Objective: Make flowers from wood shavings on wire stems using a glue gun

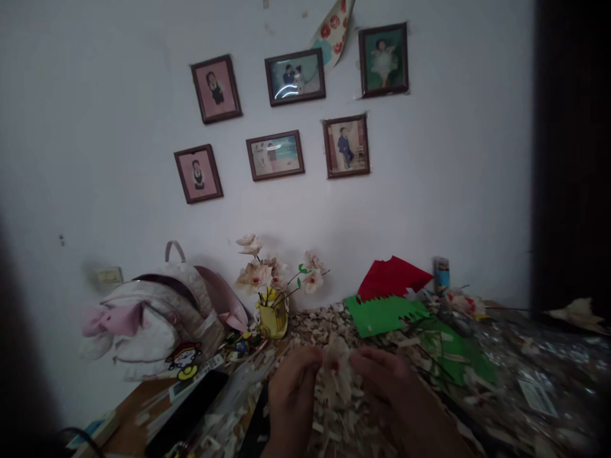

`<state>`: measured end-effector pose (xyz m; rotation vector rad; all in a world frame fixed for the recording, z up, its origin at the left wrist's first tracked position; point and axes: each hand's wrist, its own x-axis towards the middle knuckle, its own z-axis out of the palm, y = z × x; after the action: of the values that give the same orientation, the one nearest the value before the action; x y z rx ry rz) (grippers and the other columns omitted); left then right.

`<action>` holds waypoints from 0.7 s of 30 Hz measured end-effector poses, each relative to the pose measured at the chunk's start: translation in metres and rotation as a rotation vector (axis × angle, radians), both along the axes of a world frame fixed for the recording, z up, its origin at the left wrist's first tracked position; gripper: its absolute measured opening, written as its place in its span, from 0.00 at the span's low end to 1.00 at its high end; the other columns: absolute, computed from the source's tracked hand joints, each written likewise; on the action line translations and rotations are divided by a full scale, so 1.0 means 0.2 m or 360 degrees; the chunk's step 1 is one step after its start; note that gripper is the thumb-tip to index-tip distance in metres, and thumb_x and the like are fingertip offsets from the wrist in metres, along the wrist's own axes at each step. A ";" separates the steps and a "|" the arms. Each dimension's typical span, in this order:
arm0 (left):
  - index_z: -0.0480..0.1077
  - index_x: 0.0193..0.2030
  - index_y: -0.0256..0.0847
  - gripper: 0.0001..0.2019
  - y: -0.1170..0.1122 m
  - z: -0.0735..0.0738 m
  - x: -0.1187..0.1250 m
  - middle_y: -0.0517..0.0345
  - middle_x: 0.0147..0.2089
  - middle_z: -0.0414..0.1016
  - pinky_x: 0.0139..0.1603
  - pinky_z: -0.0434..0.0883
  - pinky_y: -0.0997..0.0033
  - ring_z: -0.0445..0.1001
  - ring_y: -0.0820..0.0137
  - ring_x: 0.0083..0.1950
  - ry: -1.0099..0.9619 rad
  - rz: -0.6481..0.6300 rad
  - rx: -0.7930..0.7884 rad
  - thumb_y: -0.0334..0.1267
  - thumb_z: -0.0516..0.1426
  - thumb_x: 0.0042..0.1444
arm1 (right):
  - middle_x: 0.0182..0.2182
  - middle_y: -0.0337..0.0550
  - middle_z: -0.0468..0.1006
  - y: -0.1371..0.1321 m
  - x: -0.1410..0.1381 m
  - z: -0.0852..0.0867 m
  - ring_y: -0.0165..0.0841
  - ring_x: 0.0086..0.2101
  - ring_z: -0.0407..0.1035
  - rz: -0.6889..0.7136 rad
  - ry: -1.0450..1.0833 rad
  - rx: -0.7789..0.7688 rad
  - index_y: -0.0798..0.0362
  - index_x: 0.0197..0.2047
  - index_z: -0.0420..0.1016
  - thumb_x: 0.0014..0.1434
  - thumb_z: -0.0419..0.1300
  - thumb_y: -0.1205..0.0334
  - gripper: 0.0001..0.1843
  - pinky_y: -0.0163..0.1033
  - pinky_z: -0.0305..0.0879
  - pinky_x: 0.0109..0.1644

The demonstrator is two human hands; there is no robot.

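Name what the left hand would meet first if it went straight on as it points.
Probably the flower, which the left hand seems to hold; depth is unclear.

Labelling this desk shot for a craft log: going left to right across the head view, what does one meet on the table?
Backpack → yellow vase → pale flower → red paper → small can

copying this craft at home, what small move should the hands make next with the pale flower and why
Probably press the petals together at the base: the left hand and right hand pinch the pale flower from either side above the scraps on the table, and its petals look loosely spread. Blur hides the finer detail.
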<state>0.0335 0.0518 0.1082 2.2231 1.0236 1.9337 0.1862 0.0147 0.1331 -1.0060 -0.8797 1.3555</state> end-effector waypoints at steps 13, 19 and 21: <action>0.76 0.26 0.42 0.07 -0.01 0.02 0.04 0.57 0.29 0.80 0.34 0.70 0.72 0.75 0.67 0.31 -0.0273 -0.0260 -0.0425 0.31 0.56 0.47 | 0.14 0.28 0.60 0.02 0.03 0.00 0.23 0.17 0.51 0.0134 -0.0086 0.0146 0.54 0.25 0.72 0.43 0.64 0.49 0.16 0.29 0.47 0.20; 0.75 0.21 0.43 0.07 -0.03 0.06 0.07 0.60 0.24 0.77 0.31 0.69 0.73 0.73 0.68 0.28 -0.0488 -0.0385 -0.0567 0.30 0.57 0.43 | 0.18 0.32 0.66 0.00 0.07 0.01 0.25 0.21 0.57 0.0095 -0.0310 0.0240 0.55 0.24 0.74 0.46 0.63 0.50 0.15 0.30 0.52 0.24; 0.76 0.22 0.43 0.06 -0.03 0.07 0.07 0.60 0.24 0.77 0.31 0.69 0.73 0.73 0.68 0.28 -0.0483 -0.0421 -0.0598 0.30 0.58 0.42 | 0.20 0.34 0.70 -0.03 0.06 0.04 0.28 0.24 0.63 0.0106 -0.0284 0.0152 0.53 0.25 0.75 0.45 0.63 0.48 0.16 0.32 0.58 0.28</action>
<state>0.0467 0.0458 0.1216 1.7053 0.9041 1.7249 0.1986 0.0085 0.1402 -1.0429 -1.1100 1.2803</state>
